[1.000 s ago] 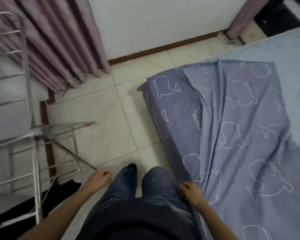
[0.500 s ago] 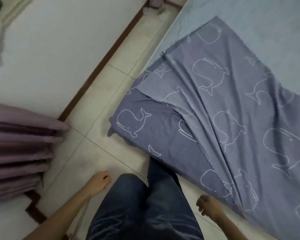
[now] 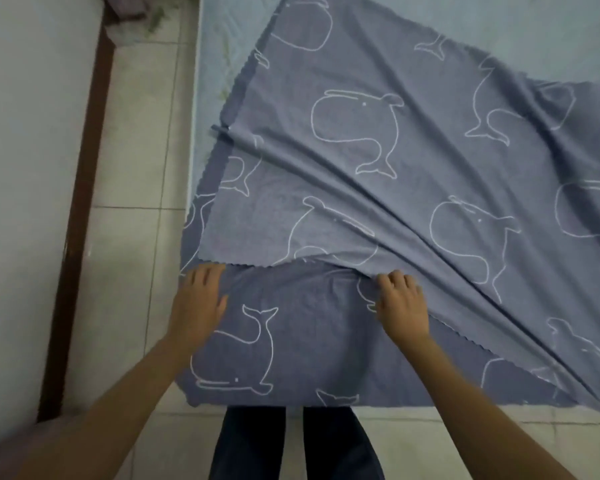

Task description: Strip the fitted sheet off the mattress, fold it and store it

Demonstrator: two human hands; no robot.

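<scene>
The fitted sheet (image 3: 361,133), blue-grey cloth printed with white whale outlines, lay across the near end of the mattress (image 3: 499,26), whose pale blue top showed bare beyond it and along the left edge. The sheet lay in two layers. A darker layer covered the near left corner of the mattress and hung down its near side. A paler layer with a zigzag-cut edge lay doubled over it, with long creases running from the left edge down toward the lower right. The left hand (image 3: 200,299) rested flat on the darker layer near the mattress corner, its fingers (image 3: 205,277) straight and close together, the tips just touching the zigzag edge. The right hand (image 3: 400,306) sat further right on the same edge, its fingers (image 3: 394,280) curled and pinching a bunch of the paler layer where the creases gathered. Both forearms reached in from the bottom of the view, and legs in dark jeans (image 3: 291,445) stood against the foot of the mattress. To the left ran a strip of pale floor tiles (image 3: 136,133), then a brown skirting board (image 3: 84,168) at the base of a white wall (image 3: 21,133). A bit of purple curtain (image 3: 125,5) touched the floor in the top left corner.
</scene>
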